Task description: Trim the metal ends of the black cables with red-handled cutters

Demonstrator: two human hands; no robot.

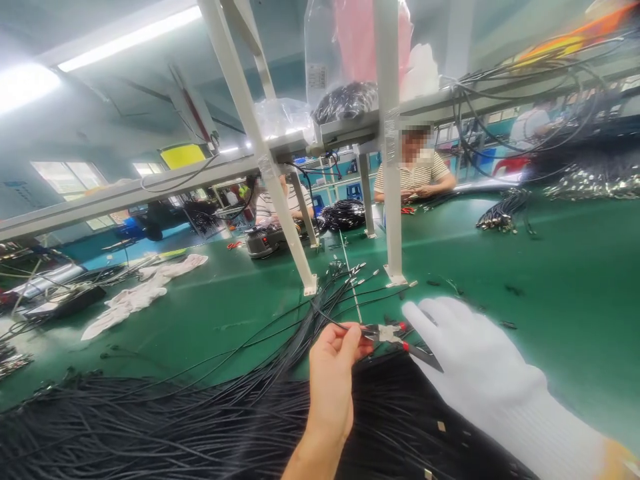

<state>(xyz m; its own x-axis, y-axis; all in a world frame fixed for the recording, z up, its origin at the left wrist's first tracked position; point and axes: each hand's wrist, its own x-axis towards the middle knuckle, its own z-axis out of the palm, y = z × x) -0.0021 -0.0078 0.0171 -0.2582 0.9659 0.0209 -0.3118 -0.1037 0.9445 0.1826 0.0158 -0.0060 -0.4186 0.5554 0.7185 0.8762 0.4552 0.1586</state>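
Observation:
My bare left hand [334, 370] pinches a thin black cable [327, 319] between thumb and fingers, just above a big heap of black cables [200, 427]. My right hand [470, 360] wears a white glove and grips a small cutting tool with red-tipped handles [395, 333]. The tool's jaws meet the cable end by my left fingertips. More loose cables with metal ends [350, 277] fan out on the green table [550, 280] beyond my hands.
White frame legs [393, 200] stand on the table right behind my hands. White cloths [145, 290] lie at the left. A cable coil [344, 215] and a bundle [503, 213] lie farther back. A person in a striped shirt [417, 175] sits across the table.

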